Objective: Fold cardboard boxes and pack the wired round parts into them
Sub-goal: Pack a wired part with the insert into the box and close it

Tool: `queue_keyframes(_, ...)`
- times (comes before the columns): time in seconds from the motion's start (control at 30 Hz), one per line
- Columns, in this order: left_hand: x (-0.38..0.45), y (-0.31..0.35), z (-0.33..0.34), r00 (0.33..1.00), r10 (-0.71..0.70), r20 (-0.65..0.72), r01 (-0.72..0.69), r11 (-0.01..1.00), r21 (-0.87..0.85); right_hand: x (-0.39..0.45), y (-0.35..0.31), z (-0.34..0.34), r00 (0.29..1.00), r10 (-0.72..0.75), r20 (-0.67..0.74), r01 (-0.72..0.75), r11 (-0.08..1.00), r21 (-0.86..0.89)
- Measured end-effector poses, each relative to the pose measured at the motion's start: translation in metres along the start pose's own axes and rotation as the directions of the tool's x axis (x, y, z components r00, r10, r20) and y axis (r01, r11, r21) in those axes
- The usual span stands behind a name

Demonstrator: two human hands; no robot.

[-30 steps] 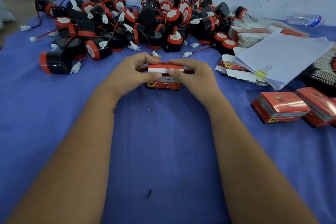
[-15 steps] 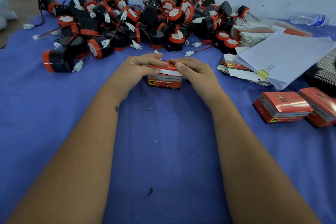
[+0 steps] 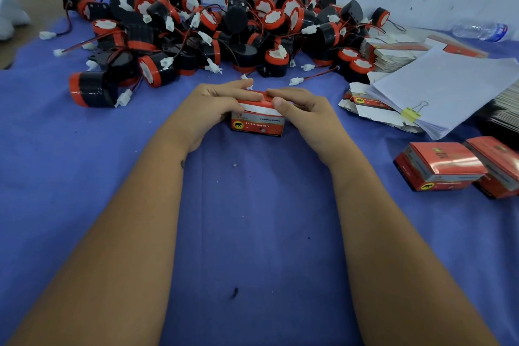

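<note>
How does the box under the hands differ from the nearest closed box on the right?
The box in hand has its top flap partly up, showing white; the closed box is shut. Left hand and right hand hold the first; the second lies untouched. Both are red with an elephant logo.

I cannot see inside the red box [image 3: 257,118]: my left hand [image 3: 209,107] and right hand [image 3: 304,109] cover its top and both ends, and its smaller print is unreadable. The finished boxes [image 3: 441,166] at right run past the frame edge. The dark stack [image 3: 502,112] beyond the clipped papers [image 3: 449,87] is cut off and blurred. The water bottle [image 3: 478,30] is blurred. The parts [image 3: 213,34] deep in the heap are buried under others.
</note>
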State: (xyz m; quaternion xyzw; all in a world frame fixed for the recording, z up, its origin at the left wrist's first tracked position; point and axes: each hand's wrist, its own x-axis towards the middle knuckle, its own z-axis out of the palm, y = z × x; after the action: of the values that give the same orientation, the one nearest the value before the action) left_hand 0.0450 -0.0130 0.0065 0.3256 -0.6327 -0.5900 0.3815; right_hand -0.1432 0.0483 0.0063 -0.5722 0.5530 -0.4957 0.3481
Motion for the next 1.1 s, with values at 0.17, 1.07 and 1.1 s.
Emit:
queue_keyframes(0.17,-0.002,-0.003,-0.011,0.994,0.066,0.088,-0.082,0.979,0.186,0.0,-0.001,0.0,1.0,0.016,0.005,-0.016,1.0,-0.009)
queue_keyframes(1.07,0.004,-0.01,0.003,0.973,0.221,-0.073,-0.162,0.868,0.47,-0.004,-0.006,0.006,0.953,-0.059,-0.299,0.022,0.992,-0.128)
queue_keyframes(1.1,0.004,-0.01,0.003,0.972,0.224,-0.073,-0.164,0.867,0.471,-0.005,-0.006,0.007,0.953,-0.074,-0.293,0.033,0.989,-0.144)
